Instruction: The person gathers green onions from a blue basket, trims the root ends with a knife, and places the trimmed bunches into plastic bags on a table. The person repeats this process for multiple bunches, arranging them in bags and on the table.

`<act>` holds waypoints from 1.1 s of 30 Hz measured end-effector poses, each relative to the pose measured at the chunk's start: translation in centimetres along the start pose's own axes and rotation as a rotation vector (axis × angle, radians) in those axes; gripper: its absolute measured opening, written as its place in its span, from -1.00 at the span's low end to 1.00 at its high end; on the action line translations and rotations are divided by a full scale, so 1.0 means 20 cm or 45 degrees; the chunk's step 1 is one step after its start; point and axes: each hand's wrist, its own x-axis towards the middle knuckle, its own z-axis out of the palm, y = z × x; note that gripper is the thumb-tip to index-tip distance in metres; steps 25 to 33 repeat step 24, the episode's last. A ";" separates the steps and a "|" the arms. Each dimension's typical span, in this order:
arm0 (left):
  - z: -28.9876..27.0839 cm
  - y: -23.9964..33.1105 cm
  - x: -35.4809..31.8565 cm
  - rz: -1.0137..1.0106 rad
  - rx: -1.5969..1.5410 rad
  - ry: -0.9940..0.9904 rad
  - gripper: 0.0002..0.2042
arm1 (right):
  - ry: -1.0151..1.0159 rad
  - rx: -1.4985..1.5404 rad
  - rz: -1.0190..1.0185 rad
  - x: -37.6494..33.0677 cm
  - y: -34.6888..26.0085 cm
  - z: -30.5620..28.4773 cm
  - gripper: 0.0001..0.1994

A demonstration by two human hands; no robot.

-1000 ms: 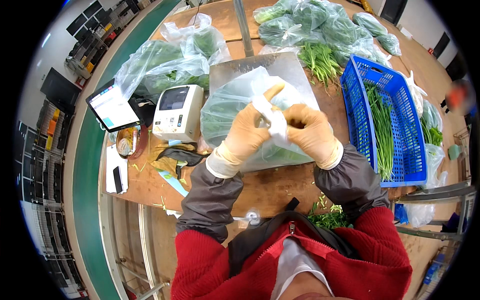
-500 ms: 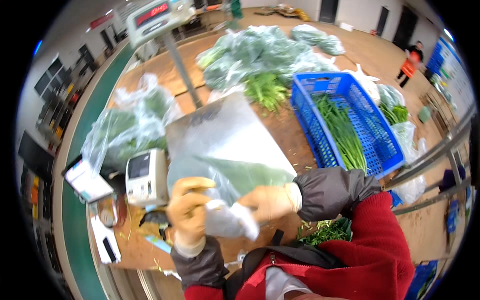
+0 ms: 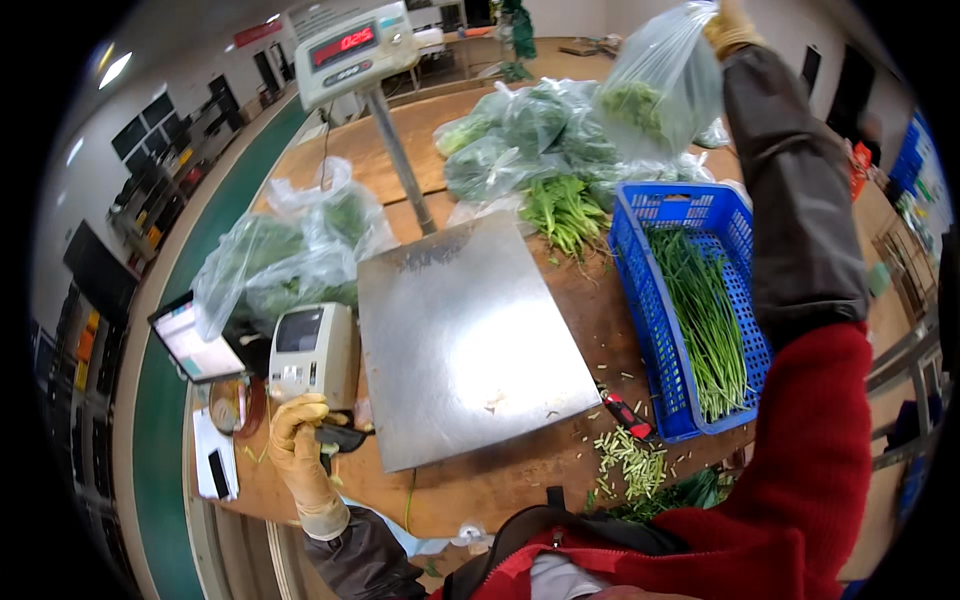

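High at the far right, my gloved right hand (image 3: 735,32) grips the gathered top of a clear plastic bag of leafy greens (image 3: 640,105). The bag hangs over other bagged greens (image 3: 540,125). My left hand (image 3: 302,455), also gloved, is beside the front of a small white label printer (image 3: 318,360); its fingers are curled, and whatever they may pinch is hidden. Between the hands lies the bare steel plate of a weighing scale (image 3: 470,350). Its lit display (image 3: 350,50) stands on a pole behind the plate.
A blue plastic crate (image 3: 655,375) holds long thin green stalks (image 3: 700,325). A red-and-black cutter (image 3: 628,415) lies by chopped stalk bits (image 3: 632,462). Loose leafy greens (image 3: 565,215) sit behind the scale. More bagged greens (image 3: 290,250), a tablet (image 3: 195,340) and a phone (image 3: 218,473) are left.
My right hand has lifted the bag off the scale plate and carried it up to the far right. My left hand has let go of the bag and moved left to the printer.
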 end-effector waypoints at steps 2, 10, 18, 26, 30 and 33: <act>-0.07 -0.04 -0.08 -0.002 0.028 0.022 -0.86 | 0.065 -0.081 0.059 0.10 0.09 -0.05 -0.72; -0.35 -0.31 -0.72 -0.547 0.172 0.313 -0.80 | -0.368 0.726 -0.164 -0.32 0.40 0.09 -0.62; -0.66 -0.61 -1.05 -0.919 -0.153 0.681 -0.71 | -1.373 0.743 0.204 -1.45 -0.42 0.83 -0.67; -1.26 -0.79 -0.97 -0.728 -0.090 0.839 -0.65 | -1.581 0.832 0.192 -1.64 -1.10 1.57 -0.82; -1.26 -0.79 -0.97 -0.728 -0.090 0.839 -0.65 | -1.581 0.832 0.192 -1.64 -1.10 1.57 -0.82; -1.26 -0.79 -0.97 -0.728 -0.090 0.839 -0.65 | -1.581 0.832 0.192 -1.64 -1.10 1.57 -0.82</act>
